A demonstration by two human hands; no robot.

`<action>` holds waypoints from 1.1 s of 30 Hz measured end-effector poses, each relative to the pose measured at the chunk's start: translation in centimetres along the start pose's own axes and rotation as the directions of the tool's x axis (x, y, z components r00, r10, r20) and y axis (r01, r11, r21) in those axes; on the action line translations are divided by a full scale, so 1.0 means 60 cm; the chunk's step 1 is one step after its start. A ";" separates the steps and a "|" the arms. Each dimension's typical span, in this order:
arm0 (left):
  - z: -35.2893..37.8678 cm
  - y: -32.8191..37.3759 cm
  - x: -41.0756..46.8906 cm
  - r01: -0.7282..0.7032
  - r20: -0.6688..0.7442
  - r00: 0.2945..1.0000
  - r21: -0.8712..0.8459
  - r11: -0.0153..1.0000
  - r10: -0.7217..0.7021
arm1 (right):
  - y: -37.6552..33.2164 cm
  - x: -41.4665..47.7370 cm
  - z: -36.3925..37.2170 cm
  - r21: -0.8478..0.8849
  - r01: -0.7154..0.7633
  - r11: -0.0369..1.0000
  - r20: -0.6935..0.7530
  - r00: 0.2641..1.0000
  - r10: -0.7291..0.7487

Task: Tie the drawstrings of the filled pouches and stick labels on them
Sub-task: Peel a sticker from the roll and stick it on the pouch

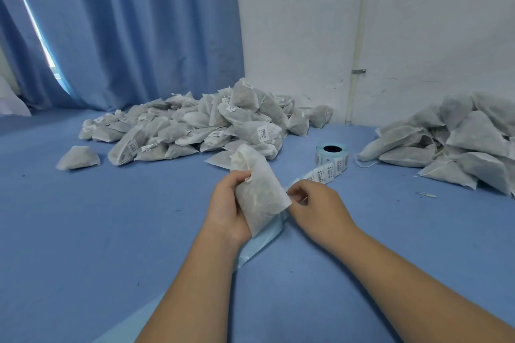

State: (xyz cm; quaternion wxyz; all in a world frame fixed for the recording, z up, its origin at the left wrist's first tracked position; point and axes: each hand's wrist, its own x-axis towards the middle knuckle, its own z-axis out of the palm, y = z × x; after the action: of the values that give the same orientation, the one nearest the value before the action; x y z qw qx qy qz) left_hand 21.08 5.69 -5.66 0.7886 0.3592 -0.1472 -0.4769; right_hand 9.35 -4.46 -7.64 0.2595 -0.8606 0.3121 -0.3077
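My left hand [227, 203] grips a filled white mesh pouch [257, 192] upright by its left side, with its gathered, tied neck pointing up. My right hand [315, 205] is just right of the pouch, its fingertips pinching at the label strip [323, 174] where it passes behind the pouch's edge. The strip runs back to a roll of white barcode labels [331, 154] on a light blue backing. The spent backing tape [262, 245] trails down under my left wrist.
A large heap of labelled pouches [195, 125] lies behind, with one pouch apart [78, 157] at the left. A second heap of pouches without visible labels [457, 145] sits at the right. All rest on a blue cloth surface [111, 231] against a blue curtain and white wall.
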 end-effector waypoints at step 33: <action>0.013 -0.012 -0.005 0.024 -0.026 0.999 0.135 0.991 -0.021 | -0.001 0.012 -0.038 0.462 -0.282 0.841 0.291 0.944 0.157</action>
State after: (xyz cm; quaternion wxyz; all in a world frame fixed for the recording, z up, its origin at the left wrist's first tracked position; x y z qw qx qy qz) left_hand 20.03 5.42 -5.56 0.7587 0.4193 -0.1653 -0.4703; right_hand 8.25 -5.47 -5.80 0.5419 -0.7536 0.2856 -0.2384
